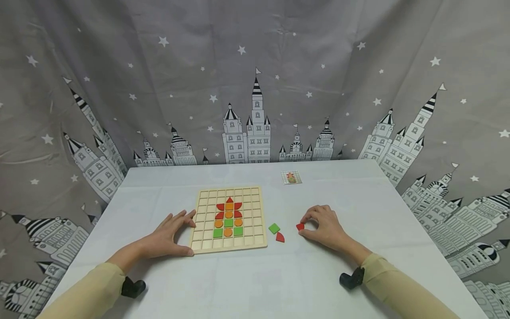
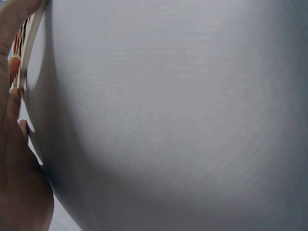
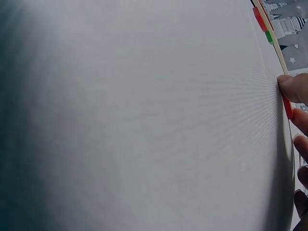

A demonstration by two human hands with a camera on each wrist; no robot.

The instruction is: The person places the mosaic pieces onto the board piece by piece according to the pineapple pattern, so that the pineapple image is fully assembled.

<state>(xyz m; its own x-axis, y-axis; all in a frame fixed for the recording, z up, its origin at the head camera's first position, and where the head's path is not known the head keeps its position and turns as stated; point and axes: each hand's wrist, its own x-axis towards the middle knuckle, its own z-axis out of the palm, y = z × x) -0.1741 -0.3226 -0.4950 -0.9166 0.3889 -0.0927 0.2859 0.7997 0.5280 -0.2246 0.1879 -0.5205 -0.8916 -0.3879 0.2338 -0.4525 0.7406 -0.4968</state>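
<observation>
At its left edge, a wooden grid board point(image 1: 253, 221) is touched by my left hand point(image 1: 169, 237), thumb by the near corner and fingers spread along the side. Red, orange and green flat tiles form a figure in the board's cells. My right hand point(image 1: 324, 228) pinches a small red tile point(image 1: 300, 226) between thumb and index finger, low over the table; part of the tile is hidden by the fingertips. In the right wrist view this red tile point(image 3: 288, 107) shows edge-on. Between board and right hand lie a green square tile point(image 1: 274, 228) and a red quarter-circle tile point(image 1: 280, 237).
A small picture card point(image 1: 291, 177) with a gridded figure lies toward the back of the white-covered table point(image 1: 255, 283). Behind the table hangs a grey curtain point(image 1: 295, 57) printed with castles and stars.
</observation>
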